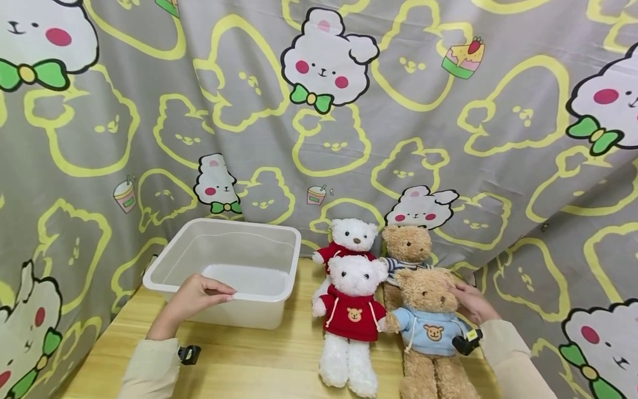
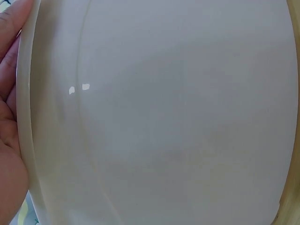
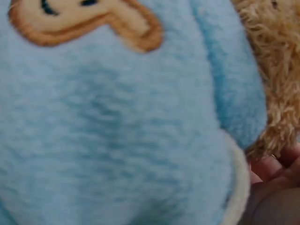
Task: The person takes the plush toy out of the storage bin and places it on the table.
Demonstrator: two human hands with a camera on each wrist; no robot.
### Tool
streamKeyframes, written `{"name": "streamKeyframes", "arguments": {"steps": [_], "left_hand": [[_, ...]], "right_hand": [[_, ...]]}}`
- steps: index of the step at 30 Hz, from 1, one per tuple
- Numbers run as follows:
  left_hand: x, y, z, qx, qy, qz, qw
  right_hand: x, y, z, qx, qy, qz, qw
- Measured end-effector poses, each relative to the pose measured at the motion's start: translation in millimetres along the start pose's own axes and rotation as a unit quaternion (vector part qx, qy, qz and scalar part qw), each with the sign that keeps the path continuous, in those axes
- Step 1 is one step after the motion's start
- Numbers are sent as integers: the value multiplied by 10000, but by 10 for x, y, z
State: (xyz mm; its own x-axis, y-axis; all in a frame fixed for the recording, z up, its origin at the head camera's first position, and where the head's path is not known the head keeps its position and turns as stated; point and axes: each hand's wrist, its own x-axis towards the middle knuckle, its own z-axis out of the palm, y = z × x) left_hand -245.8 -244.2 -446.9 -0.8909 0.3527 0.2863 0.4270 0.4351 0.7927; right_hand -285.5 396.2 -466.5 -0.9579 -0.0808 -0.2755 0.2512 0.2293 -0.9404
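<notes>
My left hand [image 1: 199,299] pinches the near rim of a translucent white plastic bin [image 1: 239,313]. In the left wrist view the bin's pale wall [image 2: 178,112] fills most of the frame, with the hand [image 2: 10,117] along its rim. My right hand [image 1: 473,302] holds the side of the head of a brown teddy bear [image 1: 431,327] in a light blue hoodie. Its fingers are partly hidden in the fur; the right wrist view shows the blue hoodie [image 3: 126,122] up close and curled fingers [image 3: 269,171] at the lower right.
Beside the brown bear sits a white teddy bear [image 1: 351,310] in a red hoodie. Behind them are another white bear [image 1: 355,234] in red and a brown bear [image 1: 407,244] in a striped top. All stand on a wooden table [image 1: 259,366], before a printed curtain [image 1: 339,138].
</notes>
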Motion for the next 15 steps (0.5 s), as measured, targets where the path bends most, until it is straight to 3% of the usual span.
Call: {"name": "streamKeyframes", "arguments": {"steps": [6,9,15], "left_hand": [[-6,-35,9,99,-41,-172,9998],[26,-13,-6,107,-95,-182,9997],[106,45,-50,-32,-285,-141,9995]], "right_hand": [[-96,85,-35,573,194,121,9981],[-133,58,-72,418,354,82,9985],[-118,-130,-96,-425,407,-166,9981]]}}
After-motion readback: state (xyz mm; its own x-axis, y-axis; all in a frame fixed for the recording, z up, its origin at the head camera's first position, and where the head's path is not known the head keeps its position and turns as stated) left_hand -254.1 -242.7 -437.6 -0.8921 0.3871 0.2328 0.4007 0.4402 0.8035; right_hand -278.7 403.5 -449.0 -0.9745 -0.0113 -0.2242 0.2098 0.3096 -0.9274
